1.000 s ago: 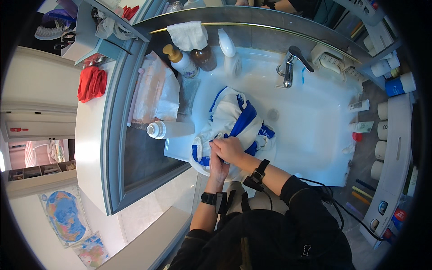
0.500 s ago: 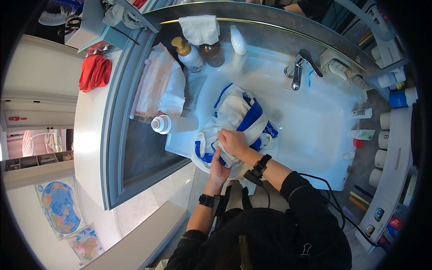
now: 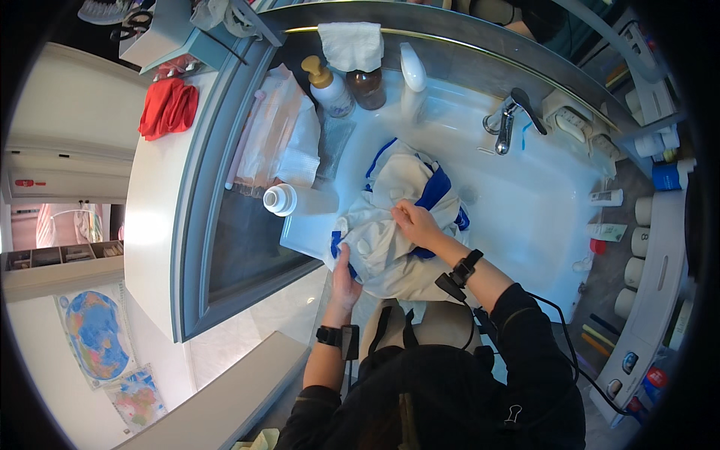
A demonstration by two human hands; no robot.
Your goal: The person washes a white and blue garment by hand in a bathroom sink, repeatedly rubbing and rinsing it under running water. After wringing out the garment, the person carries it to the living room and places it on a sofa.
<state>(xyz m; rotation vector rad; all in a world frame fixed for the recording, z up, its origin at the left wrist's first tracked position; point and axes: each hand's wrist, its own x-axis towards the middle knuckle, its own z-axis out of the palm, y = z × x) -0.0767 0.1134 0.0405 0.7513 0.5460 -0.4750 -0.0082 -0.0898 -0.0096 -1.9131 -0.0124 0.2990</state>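
Note:
A white garment with blue trim (image 3: 381, 251) lies bunched over the left front of the white sink (image 3: 525, 217), and part of it drapes past the front rim. With closed fingers my right hand (image 3: 417, 226) pinches a fold near the middle of the fabric. My left hand (image 3: 345, 279) grips the garment's left edge by a blue patch, its thumb on top and its other fingers mostly hidden. Between the hands the white cloth is loosely spread in wrinkles. Just left of it, a white bottle (image 3: 300, 200) lies on its side at the sink's rim.
Behind the garment stand a gold-topped pump bottle (image 3: 330, 91), a brown bottle (image 3: 366, 91) and a white bottle (image 3: 412, 86). A chrome faucet (image 3: 507, 124) rises at the back right. Plastic-wrapped packs (image 3: 277, 139) lie at the left. Tubes (image 3: 606, 197) line the right side; a black cable (image 3: 559, 330) hangs by my right arm.
My hands have moved apart, the right one shifting right and away from the left. The cloth between them has spread out, with more white showing. The whole view has shifted slightly.

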